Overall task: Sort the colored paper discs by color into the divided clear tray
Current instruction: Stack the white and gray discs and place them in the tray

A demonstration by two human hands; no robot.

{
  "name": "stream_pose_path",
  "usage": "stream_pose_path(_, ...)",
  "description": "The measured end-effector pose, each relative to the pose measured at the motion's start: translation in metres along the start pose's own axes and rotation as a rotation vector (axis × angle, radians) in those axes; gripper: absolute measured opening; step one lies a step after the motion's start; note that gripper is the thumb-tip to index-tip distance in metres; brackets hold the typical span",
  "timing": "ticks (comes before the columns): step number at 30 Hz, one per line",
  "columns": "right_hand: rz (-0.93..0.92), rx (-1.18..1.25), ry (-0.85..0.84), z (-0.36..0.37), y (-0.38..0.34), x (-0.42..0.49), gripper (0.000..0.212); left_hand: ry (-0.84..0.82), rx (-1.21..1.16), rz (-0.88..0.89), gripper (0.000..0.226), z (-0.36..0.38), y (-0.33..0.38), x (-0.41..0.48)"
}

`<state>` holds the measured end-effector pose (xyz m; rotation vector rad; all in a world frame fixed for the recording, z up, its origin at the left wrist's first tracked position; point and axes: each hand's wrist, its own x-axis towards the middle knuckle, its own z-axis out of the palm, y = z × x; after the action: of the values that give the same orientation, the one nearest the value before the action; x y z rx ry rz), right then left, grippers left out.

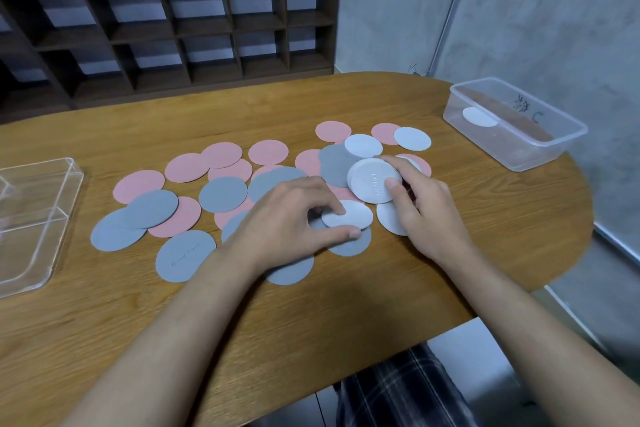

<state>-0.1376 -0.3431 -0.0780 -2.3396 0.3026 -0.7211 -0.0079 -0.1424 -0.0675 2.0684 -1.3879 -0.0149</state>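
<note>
Several pink, grey and white paper discs lie spread and overlapping across the middle of the wooden table (104, 322). My left hand (287, 218) pinches a white disc (353, 213) between thumb and forefinger, just above a grey disc (349, 244). My right hand (422, 208) holds a small stack of white discs (370, 180), thumb pressed on top. Two more white discs (363, 145) (412, 138) lie behind it among pink discs (268, 152). The divided clear tray (52, 218) stands at the far left edge and holds no discs.
A clear plastic tub (554, 146) sits at the table's back right corner with one white disc (479, 117) inside. A dark wooden shelf unit (173, 28) stands behind the table. The table's rounded right edge is close to a grey wall.
</note>
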Motion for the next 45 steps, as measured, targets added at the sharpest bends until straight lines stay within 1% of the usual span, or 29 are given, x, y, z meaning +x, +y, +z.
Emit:
stream_pose_path(2,0.008,0.008,0.007,0.000,0.000,0.000,0.035,0.062,-0.041,0.028,0.028,0.000,0.001,0.001)
stream_pose_path(4,0.009,0.026,0.022,0.000,0.000,-0.001,0.036,0.148,-0.040,0.073,0.024,-0.001,0.002,0.002)
stream_pose_path(6,0.007,0.055,0.040,0.000,0.000,-0.001,0.036,0.239,0.007,0.110,0.025,-0.001,0.003,0.002)
stream_pose_path(8,0.011,0.083,0.050,-0.001,0.000,-0.001,0.036,0.311,0.058,0.133,0.016,-0.002,0.002,0.003)
stream_pose_path(10,0.006,0.101,0.054,0.000,0.001,0.000,0.036,0.359,0.055,0.136,0.010,-0.002,0.001,0.004)
stream_pose_path(13,-0.016,0.115,0.027,0.000,0.001,-0.002,0.037,0.399,-0.058,0.073,0.006,0.000,0.005,0.005)
stream_pose_path(16,-0.039,0.123,-0.040,0.000,-0.003,-0.004,0.039,0.392,-0.188,-0.050,0.005,0.005,0.009,0.005)
stream_pose_path(20,-0.082,0.102,-0.095,-0.001,-0.006,-0.005,0.040,0.381,-0.290,-0.137,0.030,0.011,0.012,0.005)
stream_pose_path(22,-0.093,0.099,-0.122,-0.002,-0.007,-0.006,0.040,0.380,-0.261,-0.135,0.031,0.013,0.012,0.006)
stream_pose_path(24,-0.098,0.093,-0.146,-0.002,-0.009,-0.007,0.041,0.388,-0.223,-0.130,0.023,0.014,0.011,0.007)
stream_pose_path(27,-0.112,0.018,-0.153,0.002,-0.010,-0.006,0.045,0.407,-0.194,-0.133,0.019,0.014,0.009,0.007)
stream_pose_path(30,-0.176,-0.090,-0.123,0.007,-0.008,-0.004,0.050,0.421,-0.138,-0.102,0.018,0.013,0.007,0.007)
stream_pose_path(33,-0.214,-0.118,-0.066,0.007,-0.007,-0.004,0.046,0.404,-0.066,-0.048,0.018,0.014,0.006,0.008)
stream_pose_path(36,-0.154,-0.066,-0.083,0.002,-0.008,-0.005,0.033,0.390,-0.044,-0.059,0.024,0.013,0.007,0.008)
stream_pose_path(39,-0.053,0.039,-0.050,-0.009,-0.001,-0.004,0.026,0.359,0.015,-0.072,0.040,0.014,0.010,0.008)
stream_pose_path(42,0.002,0.106,0.009,-0.025,0.009,-0.002,0.026,0.259,0.027,-0.033,0.043,0.017,0.012,0.011)
stream_pose_path(45,0.041,0.074,0.033,-0.040,0.023,-0.004,0.026,0.124,0.016,0.018,0.043,0.028,0.021,0.016)
